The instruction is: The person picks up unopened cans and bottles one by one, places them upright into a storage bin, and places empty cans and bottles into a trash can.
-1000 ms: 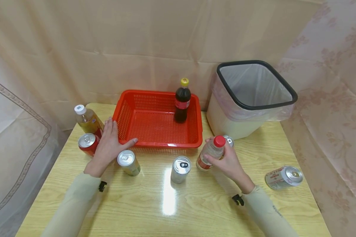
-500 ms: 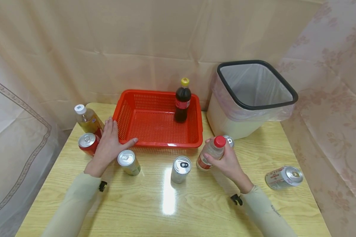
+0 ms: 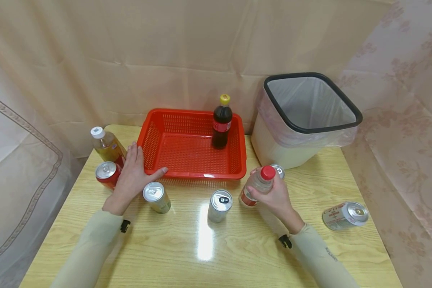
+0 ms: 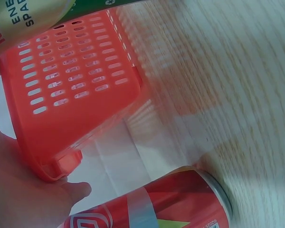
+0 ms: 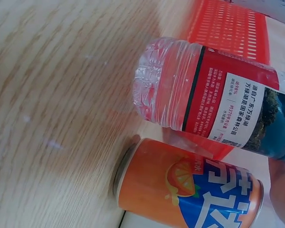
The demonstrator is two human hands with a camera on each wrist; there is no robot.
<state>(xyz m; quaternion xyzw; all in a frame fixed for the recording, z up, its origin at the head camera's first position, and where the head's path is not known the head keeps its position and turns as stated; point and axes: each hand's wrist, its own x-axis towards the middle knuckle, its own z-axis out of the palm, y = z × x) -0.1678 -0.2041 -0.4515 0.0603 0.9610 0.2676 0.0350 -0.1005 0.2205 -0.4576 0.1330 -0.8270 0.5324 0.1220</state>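
My left hand (image 3: 129, 180) rests on the near left corner of the red plastic basket (image 3: 183, 154), fingers stretched along its left rim and thumb along the front. A red can (image 3: 109, 176) and a gold-green can (image 3: 160, 202) stand on either side of that hand. My right hand (image 3: 277, 196) grips a clear, red-capped water bottle (image 3: 249, 196) around its upper part. The bottle is upright, right of the basket's front corner; I cannot tell if its base touches the table. An orange soda can (image 5: 154, 183) stands beside it, mostly hidden in the head view.
A cola bottle (image 3: 221, 130) with a yellow cap stands inside the basket on the right. A lined bin (image 3: 281, 150) is at the back right. A white-capped bottle (image 3: 109, 146) stands far left. A silver can (image 3: 217, 210) is front centre, another tilted can (image 3: 342, 216) far right.
The red cap has tilted or shifted very slightly to the right, and my right wrist has edged left. My left hand and the basket stay in place.
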